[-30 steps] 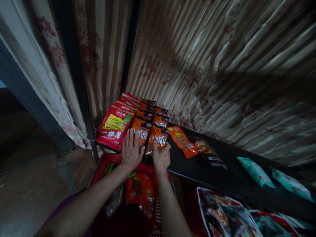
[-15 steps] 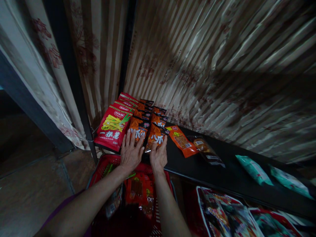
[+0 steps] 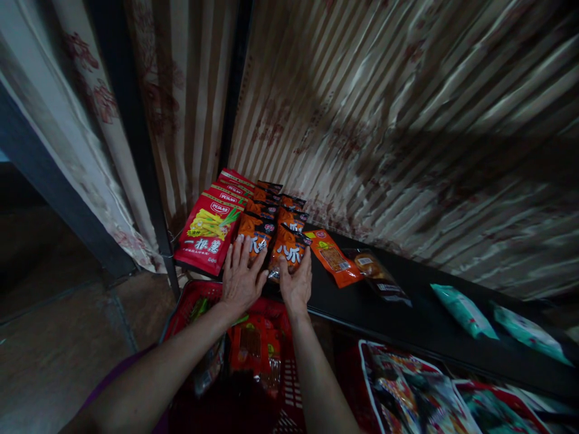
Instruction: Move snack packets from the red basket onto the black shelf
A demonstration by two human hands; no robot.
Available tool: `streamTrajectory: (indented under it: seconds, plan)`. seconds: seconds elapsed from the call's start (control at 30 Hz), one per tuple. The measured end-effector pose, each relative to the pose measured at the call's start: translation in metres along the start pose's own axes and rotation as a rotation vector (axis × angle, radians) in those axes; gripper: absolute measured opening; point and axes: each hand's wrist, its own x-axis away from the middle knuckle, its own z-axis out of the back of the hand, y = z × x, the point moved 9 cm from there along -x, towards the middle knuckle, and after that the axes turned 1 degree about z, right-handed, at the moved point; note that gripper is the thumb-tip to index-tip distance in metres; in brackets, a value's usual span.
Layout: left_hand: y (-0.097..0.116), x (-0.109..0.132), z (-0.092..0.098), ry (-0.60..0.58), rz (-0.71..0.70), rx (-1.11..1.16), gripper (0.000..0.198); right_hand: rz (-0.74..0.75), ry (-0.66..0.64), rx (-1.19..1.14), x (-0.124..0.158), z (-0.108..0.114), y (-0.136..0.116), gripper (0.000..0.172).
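Two columns of orange-and-black snack bags lie overlapping on the black shelf (image 3: 420,313). My left hand (image 3: 243,277) lies flat on the lower part of the front left snack bag (image 3: 256,232), fingers stretched out. My right hand (image 3: 297,284) is at the front right snack bag (image 3: 289,248), its thumb on the bag's lower face and its fingers along the right edge, holding it. Left of these bags is an overlapping row of red snack packets (image 3: 208,226). An orange packet (image 3: 332,258) rests just right of my right hand.
A dark brown packet (image 3: 377,277) and two mint-green packets (image 3: 465,310) lie farther right on the shelf. Below my arms stands a red basket (image 3: 292,386) holding packets. More filled baskets (image 3: 362,361) sit under the shelf. A patterned curtain (image 3: 362,120) hangs behind; a dark post (image 3: 136,138) stands left.
My right hand has shifted slightly right and upward along the front right snack bag. My left hand stays on the left bag, almost unmoved.
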Motion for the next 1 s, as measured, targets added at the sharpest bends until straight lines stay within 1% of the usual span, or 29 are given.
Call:
streamTrajectory:
  seconds: [0.13,0.4,0.5,0.57,0.63,0.73,0.87,0.93,1.0]
  plan:
    - [0.002,0.000,0.000,-0.008,-0.020,0.009,0.052,0.045,-0.028,0.005,-0.001,-0.001,-0.004,0.071]
    - [0.003,0.000,-0.001,-0.028,-0.017,0.025,0.052,0.053,-0.055,0.018,0.000,-0.003,-0.003,0.071]
    - [0.005,0.000,0.000,-0.023,-0.027,0.028,0.053,0.069,-0.034,0.045,0.000,-0.003,-0.002,0.070]
    - [0.008,0.000,0.002,-0.015,-0.055,0.030,0.053,0.095,0.018,0.079,0.000,0.000,-0.004,0.071]
    - [0.014,0.001,0.003,-0.002,-0.098,0.031,0.052,0.154,0.082,0.127,-0.001,0.006,-0.009,0.067]
    - [0.024,0.005,0.002,0.008,-0.168,0.029,0.051,0.297,0.132,0.198,-0.006,0.010,-0.024,0.053]
    - [0.040,0.014,-0.003,0.032,-0.283,0.056,0.035,0.482,0.102,0.245,-0.017,0.009,-0.044,0.040]
    - [0.046,0.020,-0.006,0.054,-0.313,0.082,0.029,0.524,0.068,0.240,-0.023,0.007,-0.048,0.039]
    - [0.049,0.024,-0.013,0.038,-0.337,0.101,0.028,0.534,0.038,0.227,-0.029,0.006,-0.050,0.040]
